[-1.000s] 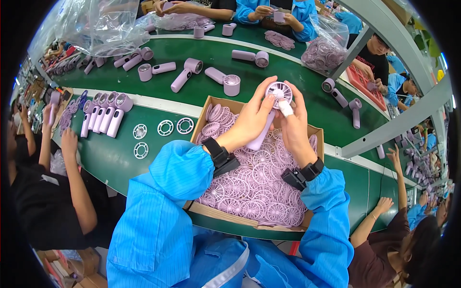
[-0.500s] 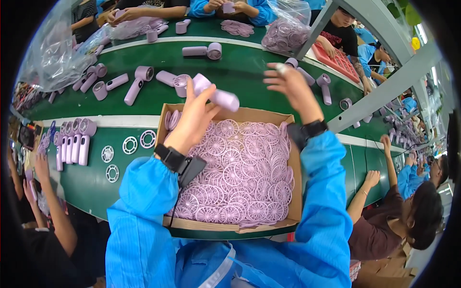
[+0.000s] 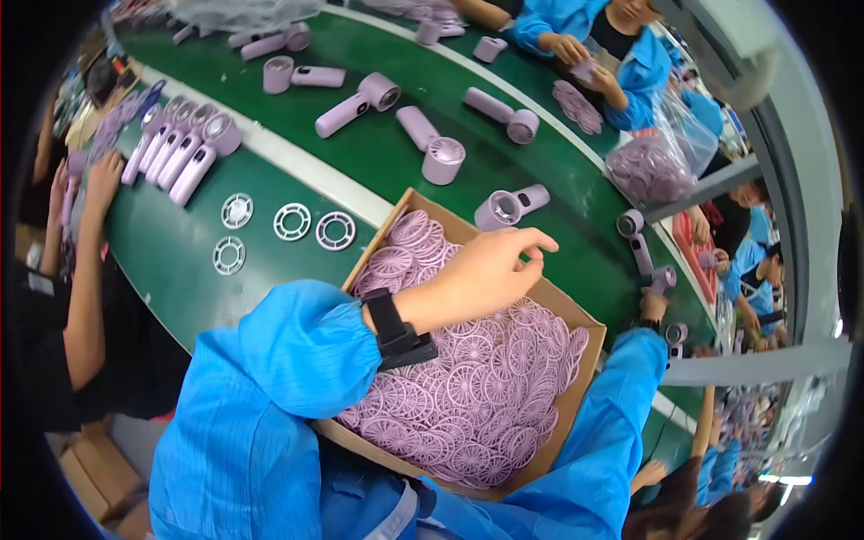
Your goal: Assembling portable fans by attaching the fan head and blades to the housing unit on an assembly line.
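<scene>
My left hand (image 3: 490,274) hangs over the cardboard box (image 3: 576,317) with nothing in it, thumb and forefinger apart and pointing right. Just beyond its fingers, a light purple handheld fan (image 3: 531,200) lies on the green belt, its round head facing up. My right hand (image 3: 654,308) reaches far to the right, its fingers closed round another purple handheld fan (image 3: 664,278); part of that fan is hidden. Many round purple fan grilles (image 3: 477,396) fill the box in front of me.
More handheld fans (image 3: 441,160) lie scattered along the belt (image 3: 360,171). Upright fans (image 3: 193,171) stand in a row at left, near several loose rings (image 3: 292,221). A grey metal frame (image 3: 756,364) crosses the right side. Co-workers (image 3: 621,54) sit across the belt and on both sides.
My left hand has let go of the handheld fan, which now lies on the belt. My right hand has moved out to the right onto another fan. The view has turned.
</scene>
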Demonstrator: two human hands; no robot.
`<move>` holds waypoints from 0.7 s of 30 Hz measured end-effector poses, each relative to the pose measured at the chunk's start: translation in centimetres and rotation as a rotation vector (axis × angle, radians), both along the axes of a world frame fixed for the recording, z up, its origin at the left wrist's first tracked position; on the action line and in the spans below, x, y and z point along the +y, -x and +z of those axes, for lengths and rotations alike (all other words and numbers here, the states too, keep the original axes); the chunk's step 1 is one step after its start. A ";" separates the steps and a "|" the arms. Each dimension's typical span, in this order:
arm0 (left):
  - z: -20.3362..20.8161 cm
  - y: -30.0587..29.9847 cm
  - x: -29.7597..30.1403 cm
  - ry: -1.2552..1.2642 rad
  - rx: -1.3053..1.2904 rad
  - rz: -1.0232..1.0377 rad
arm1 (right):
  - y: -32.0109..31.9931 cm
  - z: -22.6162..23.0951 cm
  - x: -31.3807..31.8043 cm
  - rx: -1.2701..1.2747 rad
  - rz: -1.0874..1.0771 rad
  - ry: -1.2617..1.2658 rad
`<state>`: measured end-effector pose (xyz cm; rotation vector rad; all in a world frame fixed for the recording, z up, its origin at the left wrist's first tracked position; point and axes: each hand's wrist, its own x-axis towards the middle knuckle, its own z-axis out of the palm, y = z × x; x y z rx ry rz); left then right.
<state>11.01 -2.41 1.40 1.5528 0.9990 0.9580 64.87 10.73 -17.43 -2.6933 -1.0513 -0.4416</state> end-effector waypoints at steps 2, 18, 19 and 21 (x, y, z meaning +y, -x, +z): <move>0.4 -1.3 0.8 0.009 -0.034 -0.118 | -5.1 4.1 -3.2 0.843 0.244 -0.288; 1.2 -0.7 1.6 0.211 -0.530 0.050 | 36.4 18.3 -15.7 0.281 1.537 0.491; 1.5 -0.7 1.1 0.184 -0.524 0.062 | 36.7 16.8 -15.6 0.084 1.400 0.332; 1.9 -0.5 0.8 0.138 -0.518 0.090 | 36.8 15.4 -15.2 0.079 1.409 0.355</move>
